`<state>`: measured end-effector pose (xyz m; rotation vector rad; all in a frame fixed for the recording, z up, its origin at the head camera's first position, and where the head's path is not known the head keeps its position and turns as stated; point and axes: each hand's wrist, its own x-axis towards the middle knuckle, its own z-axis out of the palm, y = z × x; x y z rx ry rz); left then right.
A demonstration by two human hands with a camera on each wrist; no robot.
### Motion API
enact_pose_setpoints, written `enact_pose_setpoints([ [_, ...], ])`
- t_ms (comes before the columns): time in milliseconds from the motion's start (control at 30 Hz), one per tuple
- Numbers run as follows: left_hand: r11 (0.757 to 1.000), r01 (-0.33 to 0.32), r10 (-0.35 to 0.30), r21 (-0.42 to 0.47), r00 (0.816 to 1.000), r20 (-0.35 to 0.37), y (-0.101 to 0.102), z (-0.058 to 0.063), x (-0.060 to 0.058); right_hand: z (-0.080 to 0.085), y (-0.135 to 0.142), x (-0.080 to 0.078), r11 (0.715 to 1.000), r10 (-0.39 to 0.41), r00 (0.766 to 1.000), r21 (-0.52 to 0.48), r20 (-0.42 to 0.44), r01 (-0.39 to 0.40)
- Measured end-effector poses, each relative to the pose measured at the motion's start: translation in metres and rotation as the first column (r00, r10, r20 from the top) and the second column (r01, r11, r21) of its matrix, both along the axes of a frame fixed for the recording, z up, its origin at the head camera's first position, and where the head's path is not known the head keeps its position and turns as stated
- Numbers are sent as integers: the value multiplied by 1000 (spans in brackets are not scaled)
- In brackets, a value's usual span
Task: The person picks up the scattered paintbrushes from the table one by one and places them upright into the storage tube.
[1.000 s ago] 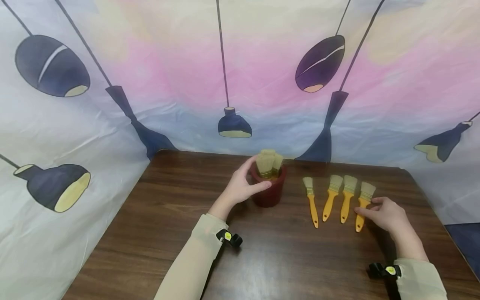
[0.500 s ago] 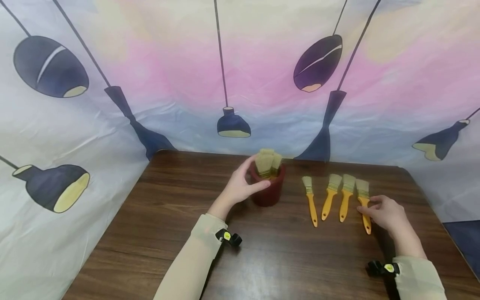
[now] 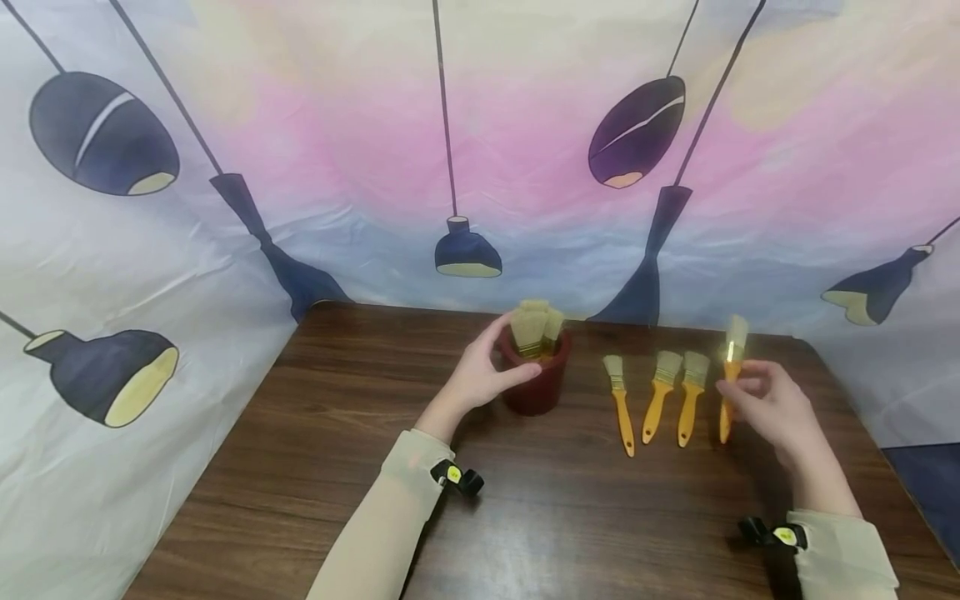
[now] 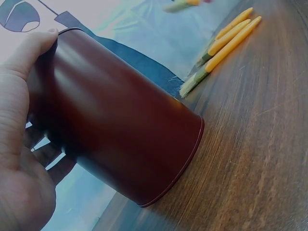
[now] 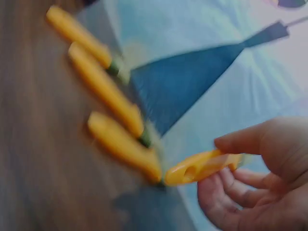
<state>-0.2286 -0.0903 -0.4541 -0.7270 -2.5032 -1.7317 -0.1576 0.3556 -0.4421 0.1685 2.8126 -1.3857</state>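
My left hand (image 3: 480, 371) grips a dark red cup (image 3: 536, 393), thumb at the near rim and fingers around its left side. Bristle ends of several paintbrushes (image 3: 530, 329) stick up out of the cup. Over the right part of the table, my right hand (image 3: 772, 412) pinches the yellow handle of a paintbrush (image 3: 733, 357) between thumb and fingers. That brush is nearly upright and lifted, bristles upward. In the right wrist view its handle end (image 5: 192, 168) points away from the palm. The left wrist view shows the cup wall (image 4: 115, 115) close up, its base on the table.
Three yellow-handled paintbrushes lie between the cup and my right hand: a narrow one (image 3: 621, 408) and two wider ones (image 3: 658, 400), (image 3: 693, 400), bristles toward the back. The brown wooden table (image 3: 337, 433) ends at a printed cloth backdrop (image 3: 375, 167).
The rightmost paintbrush lay on the table under my right fingers, turned slightly, and is now raised with its bristles up. My left hand and the cup have stayed in place.
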Motion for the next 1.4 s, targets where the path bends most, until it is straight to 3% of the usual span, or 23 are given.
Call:
enact_pose_setpoints([
  [267, 1000, 8, -8, 18, 1000, 2, 0, -1, 0, 48, -65, -26, 981, -16, 967, -193, -254, -35],
  [433, 1000, 6, -6, 15, 1000, 3, 0, 0, 0, 77, -121, -43, 941, 31, 931, -304, -365, -150],
  [533, 1000, 7, -6, 16, 1000, -2, -1, 0, 0, 88, -150, -50, 920, 90, 907, -315, -412, -234],
  [633, 1000, 7, -7, 19, 1000, -12, -1, 0, 0, 94, -173, -53, 917, 134, 892, -288, -433, -278],
  [800, 1000, 7, -6, 9, 1000, -21, -2, -2, -1, 96, -195, -58, 937, 171, 892, -210, -419, -278],
  [1033, 1000, 16, -16, 3, 1000, -16, -2, -3, -1, 85, -202, -60, 971, 203, 883, -26, -423, -236],
  [1400, 1000, 19, -19, 12, 1000, -12, -1, -2, 0, 60, -203, -59, 949, 317, 880, 120, -353, -293],
])
